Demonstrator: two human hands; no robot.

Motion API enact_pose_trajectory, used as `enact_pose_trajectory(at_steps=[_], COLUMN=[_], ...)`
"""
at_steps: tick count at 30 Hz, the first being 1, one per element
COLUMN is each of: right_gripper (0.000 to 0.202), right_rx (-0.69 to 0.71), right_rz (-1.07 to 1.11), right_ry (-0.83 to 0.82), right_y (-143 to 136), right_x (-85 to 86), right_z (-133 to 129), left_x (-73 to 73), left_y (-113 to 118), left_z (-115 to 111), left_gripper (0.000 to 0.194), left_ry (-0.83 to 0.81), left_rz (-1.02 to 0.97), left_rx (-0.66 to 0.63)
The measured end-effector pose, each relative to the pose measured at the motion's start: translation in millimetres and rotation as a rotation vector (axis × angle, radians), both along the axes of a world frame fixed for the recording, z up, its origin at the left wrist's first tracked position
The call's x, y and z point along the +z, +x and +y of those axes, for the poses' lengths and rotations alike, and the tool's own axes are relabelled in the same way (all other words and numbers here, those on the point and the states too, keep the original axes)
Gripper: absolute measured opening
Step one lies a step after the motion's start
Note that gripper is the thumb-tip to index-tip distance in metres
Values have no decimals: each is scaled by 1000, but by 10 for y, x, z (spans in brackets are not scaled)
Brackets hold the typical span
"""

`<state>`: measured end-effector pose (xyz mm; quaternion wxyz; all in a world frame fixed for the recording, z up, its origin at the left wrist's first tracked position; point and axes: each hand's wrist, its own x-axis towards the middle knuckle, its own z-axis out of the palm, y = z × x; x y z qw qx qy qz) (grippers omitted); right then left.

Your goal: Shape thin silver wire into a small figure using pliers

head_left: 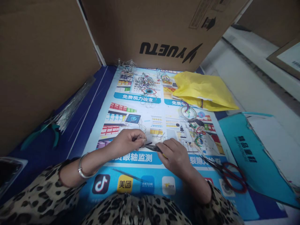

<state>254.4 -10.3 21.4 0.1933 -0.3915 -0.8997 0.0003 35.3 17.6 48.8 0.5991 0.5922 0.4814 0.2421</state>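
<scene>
My left hand [127, 140] is closed in a pinch on what looks like a thin piece of wire [142, 137], its details too small to make out. A pair of pliers [153, 147] with dark, narrow jaws is in my right hand [174, 155], whose fingers wrap its handles. The jaw tips reach the fingertips of my left hand. Whether the jaws grip the wire I cannot tell. Fine loops of wire [160, 135] lie just beyond my hands on the printed poster [154, 115].
Wire tangles [145, 80] lie farther back, near a yellow bag [203, 90]. Right are coloured wire pieces [198, 132], red-handled scissors [234, 178] and teal cardboard [243, 150]. Left are straight wires [70, 107] and teal-handled pliers [55, 136]. Cardboard boxes [150, 28] wall the back and left.
</scene>
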Motion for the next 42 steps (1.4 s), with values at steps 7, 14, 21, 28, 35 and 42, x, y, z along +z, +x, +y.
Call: enact_pose_trajectory(at_steps=[7, 14, 21, 28, 35, 42], right_gripper=[17, 17, 15, 14, 17, 16], right_rx=[9, 13, 51, 65, 61, 52], right_rz=[-22, -8, 37, 65, 126, 128], right_ry=[-12, -39, -137, -318, -363, -298], right_y=[3, -2, 1, 29, 26, 23], right_x=[-1, 32, 49, 58, 18, -7], right_z=[-6, -11, -35, -41, -4, 7], left_x=[-26, -6, -13, -11, -16, -53], left_y=[-5, -5, -16, -39, -73, -61], left_z=[-5, -10, -2, -29, 26, 18], left_gripper=[15, 14, 14, 17, 17, 25], left_ry=[18, 107, 298, 371, 163, -27], left_rz=[-7, 62, 163, 160, 42, -125], left_rx=[-14, -34, -96, -127, -160, -105])
